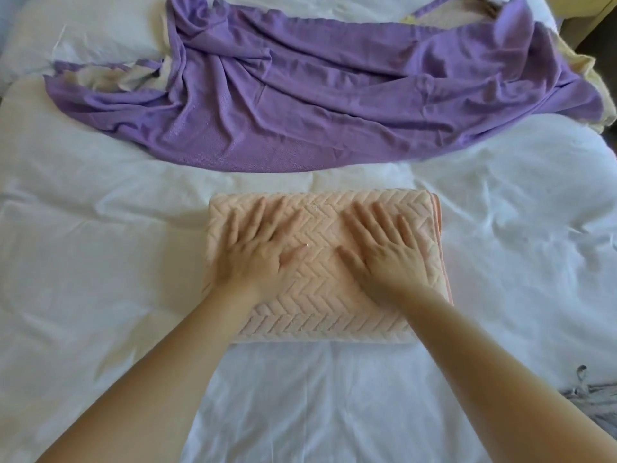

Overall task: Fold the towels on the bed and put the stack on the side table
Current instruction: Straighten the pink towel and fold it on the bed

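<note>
Head view.

- Pink towel (322,292): folded into a thick rectangle with a raised zigzag weave, laid flat on the bed (100,262) at the centre of the frame. Stacked layer edges are seen along its right side.
- Left hand (255,252): laid palm-down on the left half of the pink towel. Its fingers (258,212) are straight, spread and slightly blurred, pressed on the top surface; nothing is gripped.
- Right hand (384,259): laid palm-down on the right half of the same towel, with the fingers straight and fanned out; nothing is gripped. A strip of towel is left bare between the two hands.
- Purple towel (300,95): spread unfolded and heavily creased across the upper half of the frame, apart from the pink towel.
- Yellow cloth (589,81): partly covered by the purple towel at the upper right edge.
- Pillow (83,35): white, upper left.
- Wooden furniture (589,15): a corner is seen at the upper right; its kind cannot be told.
</note>
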Motion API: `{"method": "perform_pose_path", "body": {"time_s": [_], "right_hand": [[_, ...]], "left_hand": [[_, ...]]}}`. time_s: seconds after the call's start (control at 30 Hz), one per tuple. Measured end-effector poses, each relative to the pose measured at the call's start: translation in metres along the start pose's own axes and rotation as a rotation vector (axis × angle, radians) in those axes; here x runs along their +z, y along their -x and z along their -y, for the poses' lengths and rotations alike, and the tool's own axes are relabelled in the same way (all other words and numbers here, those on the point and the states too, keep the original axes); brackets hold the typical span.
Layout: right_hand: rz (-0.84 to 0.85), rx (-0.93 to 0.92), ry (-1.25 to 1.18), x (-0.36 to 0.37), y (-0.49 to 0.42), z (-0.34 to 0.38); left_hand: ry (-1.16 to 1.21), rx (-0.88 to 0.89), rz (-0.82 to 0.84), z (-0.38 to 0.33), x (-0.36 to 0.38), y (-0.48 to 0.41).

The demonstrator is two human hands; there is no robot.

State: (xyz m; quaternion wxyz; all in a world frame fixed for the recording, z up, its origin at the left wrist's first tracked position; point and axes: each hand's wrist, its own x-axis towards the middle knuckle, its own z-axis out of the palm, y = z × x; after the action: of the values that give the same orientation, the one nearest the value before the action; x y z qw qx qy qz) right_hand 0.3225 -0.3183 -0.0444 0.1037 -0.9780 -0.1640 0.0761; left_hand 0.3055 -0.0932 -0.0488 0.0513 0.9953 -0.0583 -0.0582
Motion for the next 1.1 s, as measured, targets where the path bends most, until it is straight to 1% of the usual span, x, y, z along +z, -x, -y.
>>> {"method": "perform_pose_path", "body": {"time_s": [0.1,0.17,0.23,0.3,0.33,0.37,0.43,0.47,0.53,0.57,0.6,0.67,0.7,0.8,0.9,1.1], "right_hand": [[-0.035,0.116,0.015,0.009,-0.011,-0.03],[-0.041,0.196,0.005,0.014,-0.009,-0.045],[-0.017,0.275,-0.059,0.017,0.0,-0.058],[-0.008,0.309,-0.183,0.016,0.008,-0.064],[-0.041,0.322,-0.291,0.015,0.01,-0.065],[-0.093,0.36,-0.441,0.013,0.013,-0.066],[-0.147,0.521,-0.778,0.007,0.02,-0.066],[-0.109,0.619,-0.932,0.005,0.025,-0.066],[0.078,0.791,-1.15,0.001,0.036,-0.065],[0.157,0.837,-1.196,-0.001,0.041,-0.065],[0.199,0.858,-1.213,-0.002,0.045,-0.065],[0.187,0.86,-1.206,-0.007,0.051,-0.063],[0.153,0.853,-1.201,-0.009,0.056,-0.06],[0.064,0.825,-1.169,-0.019,0.074,-0.05],[0.036,0.839,-1.145,-0.032,0.102,-0.035],[-0.058,0.875,-1.074,-0.066,0.172,-0.014]], "left_hand": [[-0.041,-0.062,-0.01,0.021,0.015,-0.01],[-0.02,-0.111,-0.02,0.032,0.02,-0.006],[0.022,-0.169,-0.024,0.042,0.024,0.0],[0.077,-0.218,-0.038,0.049,0.024,0.005],[0.164,-0.257,-0.063,0.052,0.023,0.008],[0.324,-0.317,-0.102,0.054,0.022,0.012],[0.728,-0.49,-0.137,0.059,0.021,0.025],[0.903,-0.583,-0.11,0.06,0.02,0.033],[1.175,-0.714,0.034,0.062,0.017,0.047],[1.259,-0.745,0.114,0.063,0.015,0.05],[1.308,-0.768,0.182,0.063,0.013,0.052],[1.315,-0.778,0.258,0.063,0.007,0.053],[1.287,-0.769,0.252,0.063,0.004,0.054],[1.184,-0.721,0.148,0.059,-0.011,0.064],[1.114,-0.678,0.076,0.054,-0.028,0.084],[1.115,-0.574,0.041,0.033,-0.07,0.125]]}}
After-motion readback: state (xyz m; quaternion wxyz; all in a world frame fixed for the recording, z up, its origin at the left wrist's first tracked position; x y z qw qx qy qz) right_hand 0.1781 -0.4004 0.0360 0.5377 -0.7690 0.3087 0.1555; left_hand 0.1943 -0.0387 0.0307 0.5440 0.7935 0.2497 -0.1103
